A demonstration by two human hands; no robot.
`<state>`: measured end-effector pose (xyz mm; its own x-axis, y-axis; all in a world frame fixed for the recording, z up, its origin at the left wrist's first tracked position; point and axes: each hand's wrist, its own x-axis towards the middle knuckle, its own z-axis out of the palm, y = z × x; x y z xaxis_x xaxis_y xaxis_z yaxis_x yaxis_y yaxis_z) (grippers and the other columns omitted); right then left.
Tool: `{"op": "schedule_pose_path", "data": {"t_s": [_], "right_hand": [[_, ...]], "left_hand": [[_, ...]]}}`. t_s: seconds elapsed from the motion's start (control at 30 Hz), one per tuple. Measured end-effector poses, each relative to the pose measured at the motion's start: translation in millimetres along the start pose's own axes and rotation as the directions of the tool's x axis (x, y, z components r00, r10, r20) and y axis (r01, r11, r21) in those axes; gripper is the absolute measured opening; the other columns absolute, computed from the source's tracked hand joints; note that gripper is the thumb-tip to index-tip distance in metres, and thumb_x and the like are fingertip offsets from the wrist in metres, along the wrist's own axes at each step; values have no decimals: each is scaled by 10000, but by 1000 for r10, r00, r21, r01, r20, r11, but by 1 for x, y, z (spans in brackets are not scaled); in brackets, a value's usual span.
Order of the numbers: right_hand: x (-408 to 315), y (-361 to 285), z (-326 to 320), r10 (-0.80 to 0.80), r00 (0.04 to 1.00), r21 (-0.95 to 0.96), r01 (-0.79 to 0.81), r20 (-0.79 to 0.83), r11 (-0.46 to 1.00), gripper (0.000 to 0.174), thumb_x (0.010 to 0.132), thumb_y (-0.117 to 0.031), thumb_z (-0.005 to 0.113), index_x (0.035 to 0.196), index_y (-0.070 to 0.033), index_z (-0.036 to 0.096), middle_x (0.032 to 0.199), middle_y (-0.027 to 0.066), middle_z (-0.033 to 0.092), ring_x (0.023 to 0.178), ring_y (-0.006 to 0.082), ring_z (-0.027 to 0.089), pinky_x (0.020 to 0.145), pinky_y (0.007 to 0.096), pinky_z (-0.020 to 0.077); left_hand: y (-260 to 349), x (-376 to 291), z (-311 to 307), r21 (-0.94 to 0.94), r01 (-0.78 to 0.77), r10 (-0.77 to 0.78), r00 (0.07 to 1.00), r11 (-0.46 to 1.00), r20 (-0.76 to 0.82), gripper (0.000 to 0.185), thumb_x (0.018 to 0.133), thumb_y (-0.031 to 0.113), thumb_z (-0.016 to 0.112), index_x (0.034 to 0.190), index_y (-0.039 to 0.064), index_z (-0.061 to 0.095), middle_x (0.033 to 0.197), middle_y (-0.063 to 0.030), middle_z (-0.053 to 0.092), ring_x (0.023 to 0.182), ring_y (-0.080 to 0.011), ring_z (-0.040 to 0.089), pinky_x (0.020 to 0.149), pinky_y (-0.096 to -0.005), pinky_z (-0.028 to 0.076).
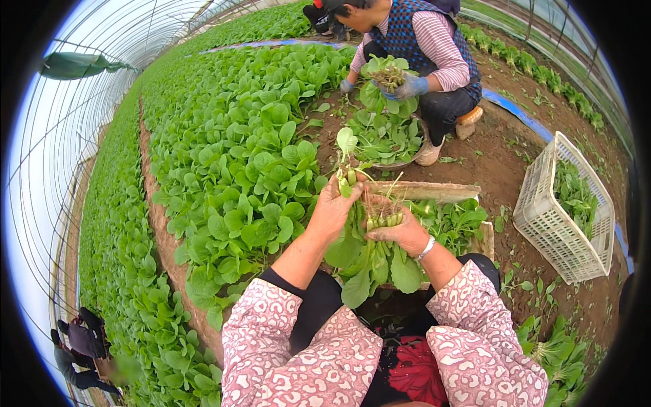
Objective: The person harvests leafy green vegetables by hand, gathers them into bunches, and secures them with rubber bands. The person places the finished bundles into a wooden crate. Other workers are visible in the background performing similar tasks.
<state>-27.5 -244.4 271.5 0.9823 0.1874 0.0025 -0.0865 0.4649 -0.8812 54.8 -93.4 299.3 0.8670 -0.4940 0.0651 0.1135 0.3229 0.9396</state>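
Observation:
My right hand (pixel 402 231) grips a bunch of leafy greens (pixel 379 259), roots up and leaves hanging down. Soil-brown roots stick out above the pale stems. Close beside it, my left hand (pixel 335 203) pinches a small plant (pixel 348 178) by its stem, raised a little above the bunch. Under my right hand is a wooden crate (pixel 427 191) with loose greens (pixel 450 221) in it; its near part is hidden by the bunch and my arms.
Across from me a squatting co-worker (pixel 422 46) in gloves holds greens over a round basin (pixel 394 164). A white plastic crate (pixel 559 229) with greens stands at right. Cut plants (pixel 557 356) lie on the soil at lower right. A dense bed of greens (pixel 239 178) fills the left.

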Motion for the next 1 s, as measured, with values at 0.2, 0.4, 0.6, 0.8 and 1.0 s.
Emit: {"op": "schedule_pose_path", "data": {"t_s": [0.2,0.4,0.6,0.8,1.0], "right_hand": [[-7,1,-15,42,999,-66,-44,-24,997,406,683,-27,756,1055,14,599,983,28,623,888,100,571,827,274,473],[-15,5,-14,-193,980,-650,115,-50,751,411,627,-129,771,965,43,611,895,119,604,792,222,597,766,311,474],[-15,-3,-7,-176,984,-725,92,-40,683,365,630,-130,760,926,29,617,839,118,600,761,227,581,743,309,471],[-17,4,-17,-177,980,-730,52,-94,681,387,627,-151,757,942,30,626,864,149,627,760,259,609,750,311,482],[-19,1,-32,-132,975,-469,35,-177,882,404,684,-52,755,1055,5,606,931,25,647,829,73,568,772,258,485]], "left_hand": [[-10,6,36,-213,3,-22,996,977,-90,338,802,-32,641,1114,37,532,855,-54,595,776,-183,612,733,-354,541],[-8,20,22,-5,-225,222,964,974,-149,239,897,19,547,1133,29,510,949,-35,554,683,-93,547,655,-263,495],[-13,30,5,79,-281,291,933,957,-213,196,974,102,435,1136,27,515,779,3,482,620,-88,495,658,-279,516],[2,37,-42,-45,-314,277,889,948,-364,227,961,128,455,1160,24,493,743,-11,462,632,-124,484,677,-335,531],[-16,26,-37,906,-98,303,952,412,-35,322,839,83,594,1159,73,573,1174,-82,497,990,-198,539,881,-355,442]]}}
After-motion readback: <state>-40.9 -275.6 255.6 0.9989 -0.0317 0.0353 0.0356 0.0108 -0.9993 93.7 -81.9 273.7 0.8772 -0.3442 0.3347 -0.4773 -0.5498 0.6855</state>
